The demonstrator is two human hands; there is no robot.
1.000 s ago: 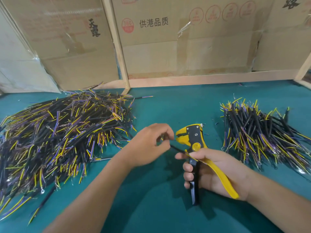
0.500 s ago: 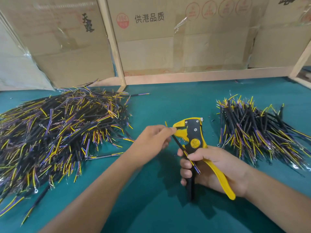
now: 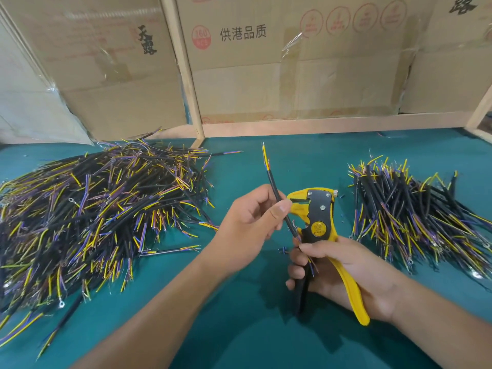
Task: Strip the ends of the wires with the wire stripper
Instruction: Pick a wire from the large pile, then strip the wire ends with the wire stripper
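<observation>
My left hand (image 3: 251, 217) pinches a black sheathed wire (image 3: 272, 179) between thumb and fingers. The wire stands nearly upright, its yellow and purple cores pointing up and away. Its lower end runs down past my right thumb. My right hand (image 3: 343, 275) grips the yellow and black wire stripper (image 3: 316, 211) by its handles, jaws pointing left, just right of the wire. The wire lies beside the jaws, not inside them.
A large heap of black wires (image 3: 87, 214) covers the left of the green table (image 3: 266, 336). A smaller pile of wires (image 3: 415, 217) lies to the right. Cardboard boxes (image 3: 279, 62) and a wooden frame (image 3: 306, 126) close off the back.
My left hand has turned the wire from lying across toward the jaws to standing almost upright, its far end swinging up. My right hand and the stripper have stayed roughly in place.
</observation>
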